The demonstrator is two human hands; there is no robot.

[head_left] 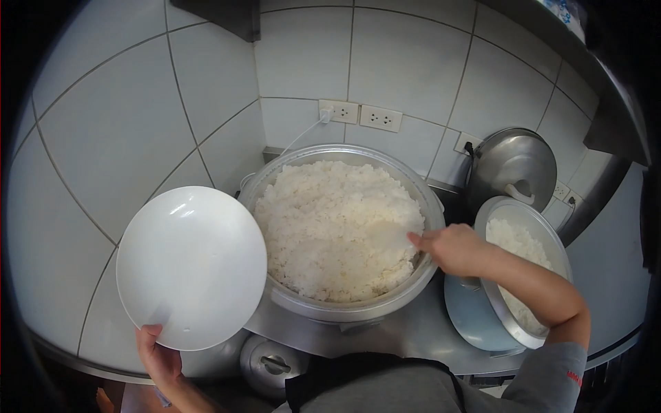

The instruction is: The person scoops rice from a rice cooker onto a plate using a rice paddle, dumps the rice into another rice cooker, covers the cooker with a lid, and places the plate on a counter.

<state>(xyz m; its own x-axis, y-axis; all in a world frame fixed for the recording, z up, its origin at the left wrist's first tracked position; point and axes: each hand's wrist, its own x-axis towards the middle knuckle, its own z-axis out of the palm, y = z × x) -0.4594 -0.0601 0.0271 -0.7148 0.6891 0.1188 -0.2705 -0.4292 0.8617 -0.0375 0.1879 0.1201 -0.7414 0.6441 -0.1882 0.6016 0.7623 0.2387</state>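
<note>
My left hand (160,354) grips the lower rim of a round white plate (196,268), thumb on its upper face. The plate is tilted up at the left, and no food shows on it. A large metal pot (358,313) full of cooked white rice (330,213) stands in the middle. Over the right side of this rice, my right hand (451,249) is closed on a pale rice paddle (389,235). The paddle's blade touches the rice and blends with it in colour; its handle is mostly hidden by my fingers.
A blue rice cooker (475,313) holding more rice stands at the right, below my right forearm. Behind it leans a metal lid (516,165). Wall sockets (380,118) with a white cord are behind the pot. Another lidded pot (265,361) sits low in front.
</note>
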